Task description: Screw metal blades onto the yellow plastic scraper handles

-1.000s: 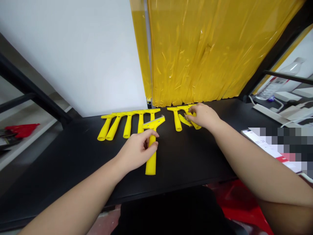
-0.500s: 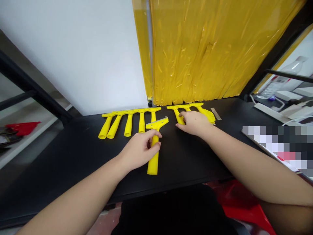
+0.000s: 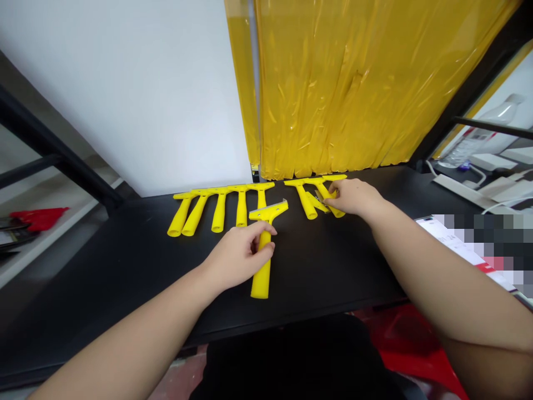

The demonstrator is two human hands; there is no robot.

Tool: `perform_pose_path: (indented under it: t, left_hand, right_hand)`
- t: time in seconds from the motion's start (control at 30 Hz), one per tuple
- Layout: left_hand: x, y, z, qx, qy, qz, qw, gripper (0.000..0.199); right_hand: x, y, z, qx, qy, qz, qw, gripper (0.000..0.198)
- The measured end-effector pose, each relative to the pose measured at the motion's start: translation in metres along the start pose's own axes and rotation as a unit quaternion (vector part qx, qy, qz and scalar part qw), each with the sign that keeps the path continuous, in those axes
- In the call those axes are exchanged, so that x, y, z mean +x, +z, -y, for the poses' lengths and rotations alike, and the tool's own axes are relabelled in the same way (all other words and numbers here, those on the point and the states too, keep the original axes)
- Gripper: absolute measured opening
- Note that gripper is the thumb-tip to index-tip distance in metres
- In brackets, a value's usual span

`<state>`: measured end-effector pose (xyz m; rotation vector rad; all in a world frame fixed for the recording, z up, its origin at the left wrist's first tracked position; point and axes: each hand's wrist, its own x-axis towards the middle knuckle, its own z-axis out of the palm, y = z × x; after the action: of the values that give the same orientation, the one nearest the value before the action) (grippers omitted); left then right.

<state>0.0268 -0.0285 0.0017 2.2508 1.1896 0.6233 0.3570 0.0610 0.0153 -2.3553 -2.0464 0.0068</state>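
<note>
My left hand (image 3: 239,253) is wrapped around the handle of a yellow scraper (image 3: 261,278), its wide head with a metal blade edge pointing away from me, above the black tabletop. My right hand (image 3: 356,197) bends over the right-hand group of yellow scrapers, fingers curled together at the handle of one scraper (image 3: 338,211). What the fingertips pinch, if anything, is hidden. Another scraper (image 3: 306,203) lies left of it, with a small yellow piece (image 3: 318,204) between the two handles. The handle of the rightmost scraper (image 3: 336,177) is covered by my hand.
Several yellow scrapers (image 3: 219,214) lie in a row at the left, heads toward the white panel (image 3: 145,100). Yellow plastic film (image 3: 333,89) hangs behind the black table (image 3: 145,300). At the right are a phone-like screen (image 3: 449,239), white boxes and a clear bottle (image 3: 478,136).
My right hand has shifted right, uncovering scraper handles and the small yellow piece; it now covers the metal strip that lay at the right. My left hand stays on its scraper.
</note>
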Motion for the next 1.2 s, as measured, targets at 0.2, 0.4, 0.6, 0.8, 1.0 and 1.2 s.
perform_pose_path:
  t: [0.2, 0.4, 0.6, 0.8, 1.0, 1.2]
  left_hand:
    - [0.0, -0.001, -0.002, 0.002, 0.001, 0.004, 1.0, 0.021]
    - [0.0, -0.001, -0.004, 0.002, -0.001, 0.008, 1.0, 0.022]
    - [0.0, -0.001, -0.005, 0.008, -0.005, 0.011, 1.0, 0.022]
    - [0.0, -0.002, -0.005, 0.007, -0.004, 0.01, 1.0, 0.023]
    - [0.001, -0.002, -0.006, 0.014, -0.006, 0.012, 1.0, 0.022]
    - [0.0, -0.003, -0.007, 0.015, -0.007, 0.018, 1.0, 0.023]
  right_hand:
    - [0.002, 0.006, 0.005, 0.001, 0.002, -0.012, 1.0, 0.048]
    - [0.004, 0.008, 0.007, 0.007, 0.015, -0.016, 1.0, 0.045]
    - [0.008, 0.008, 0.007, 0.013, 0.017, -0.015, 1.0, 0.044]
    - [-0.006, 0.003, 0.015, 0.058, -0.031, -0.053, 0.996, 0.042]
    - [-0.025, 0.004, 0.035, 0.054, -0.119, -0.053, 0.99, 0.046]
    - [-0.029, 0.005, 0.043, 0.031, -0.122, -0.011, 0.992, 0.051]
